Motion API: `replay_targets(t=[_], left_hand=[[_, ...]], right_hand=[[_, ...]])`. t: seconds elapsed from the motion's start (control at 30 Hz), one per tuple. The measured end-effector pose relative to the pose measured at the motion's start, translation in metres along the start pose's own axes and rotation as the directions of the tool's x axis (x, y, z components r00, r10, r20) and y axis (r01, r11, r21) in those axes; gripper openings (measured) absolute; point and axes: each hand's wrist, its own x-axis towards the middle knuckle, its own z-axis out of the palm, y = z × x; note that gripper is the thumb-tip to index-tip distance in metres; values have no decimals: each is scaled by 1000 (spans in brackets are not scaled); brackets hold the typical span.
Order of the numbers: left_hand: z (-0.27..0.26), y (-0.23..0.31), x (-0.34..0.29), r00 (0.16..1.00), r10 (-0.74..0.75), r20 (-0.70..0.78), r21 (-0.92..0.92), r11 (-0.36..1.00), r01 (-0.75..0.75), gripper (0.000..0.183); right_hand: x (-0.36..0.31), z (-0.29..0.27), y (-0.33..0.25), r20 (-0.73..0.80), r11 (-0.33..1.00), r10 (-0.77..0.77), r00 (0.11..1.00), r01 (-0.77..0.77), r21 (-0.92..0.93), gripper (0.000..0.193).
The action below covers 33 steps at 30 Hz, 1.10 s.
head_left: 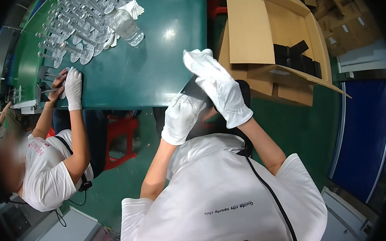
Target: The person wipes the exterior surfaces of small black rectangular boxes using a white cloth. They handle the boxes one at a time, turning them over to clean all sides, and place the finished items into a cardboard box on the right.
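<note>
Both my hands wear white gloves and meet just off the near edge of the table. My left hand is closed around a flat black piece, whose exact kind I cannot make out because the gloves cover much of it. Over the piece's right side lies my right hand, with its fingers bent. Bunched white material, which looks like a cloth, sticks out beyond those fingers. Where cloth and glove meet is hard to tell.
On the green table stand a clear bottle and several clear discs with stems. To the right, an open carton holds black boxes. A co-worker's gloved hand is at the table's left; a red stool stands below.
</note>
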Motion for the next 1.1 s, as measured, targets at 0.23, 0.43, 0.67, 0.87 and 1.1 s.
replay_targets(t=[0.23,0.43,0.67,0.87,1.1], left_hand=[[24,-9,-22,990,-116,-83,-230,969,94,21],[16,-10,-14,966,-127,-224,76,986,147,21],[20,9,-12,890,-416,-185,-489,825,284,9],[31,30,-28,829,-546,123,-655,582,481,23],[65,-29,-79,743,-650,160,-974,18,225,50]], right_hand=[[-33,16,-36,85,938,-44,995,12,346,32],[-92,0,-13,523,884,-35,852,-218,413,38],[-73,-39,31,31,691,682,731,-657,303,46],[-6,15,-10,-104,962,-62,993,31,-273,45],[-42,47,-41,251,753,-39,967,-136,644,41]])
